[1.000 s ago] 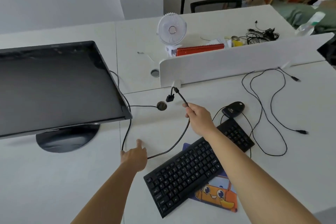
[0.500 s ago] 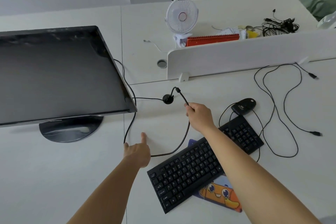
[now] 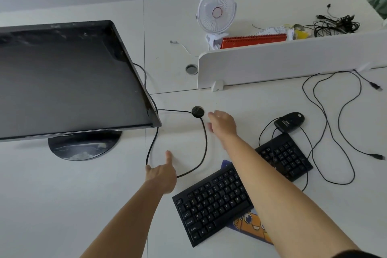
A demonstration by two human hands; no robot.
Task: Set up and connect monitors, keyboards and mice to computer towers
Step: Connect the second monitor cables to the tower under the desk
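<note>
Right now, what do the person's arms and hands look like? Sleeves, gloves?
Both forearms bare. No gloves, rings or watch visible on the left hand or right hand. A dark sleeve edge shows on the right arm at the frame's bottom; none on the left.

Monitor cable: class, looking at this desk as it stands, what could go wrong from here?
The cable runs from the monitor into the desk hole. If it is pulled hard from below, it may tug the monitor. The mouse and keyboard wires lie mixed with loose leads and could snag.
</note>
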